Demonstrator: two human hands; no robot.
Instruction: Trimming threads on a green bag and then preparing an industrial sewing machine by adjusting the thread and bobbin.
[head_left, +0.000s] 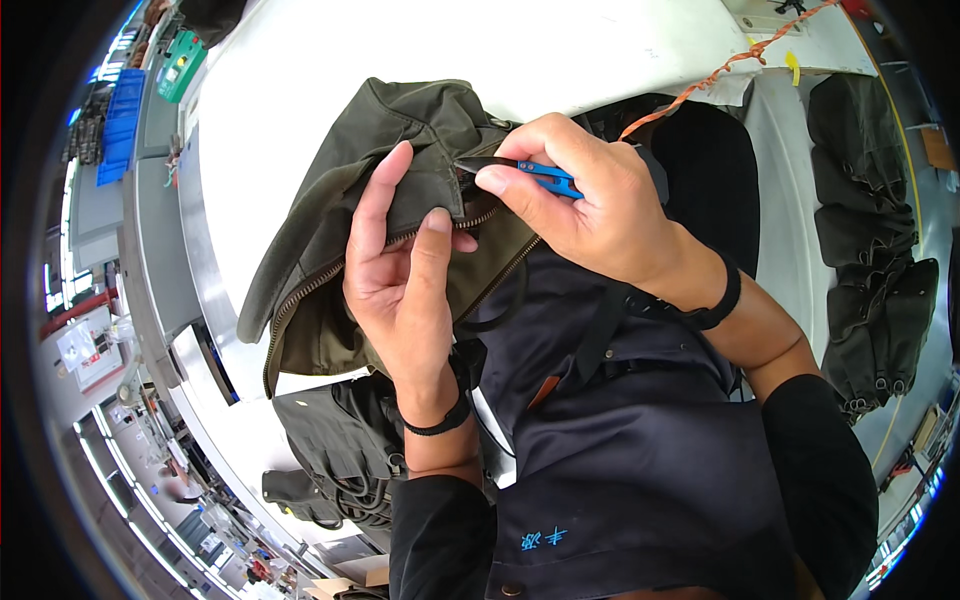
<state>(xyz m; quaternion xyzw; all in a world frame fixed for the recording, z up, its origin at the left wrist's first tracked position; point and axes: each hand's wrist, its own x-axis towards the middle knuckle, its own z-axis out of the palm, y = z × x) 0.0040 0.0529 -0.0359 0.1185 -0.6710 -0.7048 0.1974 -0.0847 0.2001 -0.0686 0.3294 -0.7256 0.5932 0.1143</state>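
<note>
An olive-green fabric bag with an open metal zipper lies in front of me on the white table. My left hand grips the bag near its zipped edge, the thumb on the cloth and one finger raised along it. Closed around blue-handled thread snips is my right hand. The dark tips of the snips touch or nearly touch the cloth beside a stitched corner above the zipper. Whether a thread lies between the blades is too small to tell.
A twisted orange cord runs from behind my right hand to the upper right. More dark green bags hang or lie at the right and at the lower left. The white tabletop extends beyond the bag; blue bins stand far left.
</note>
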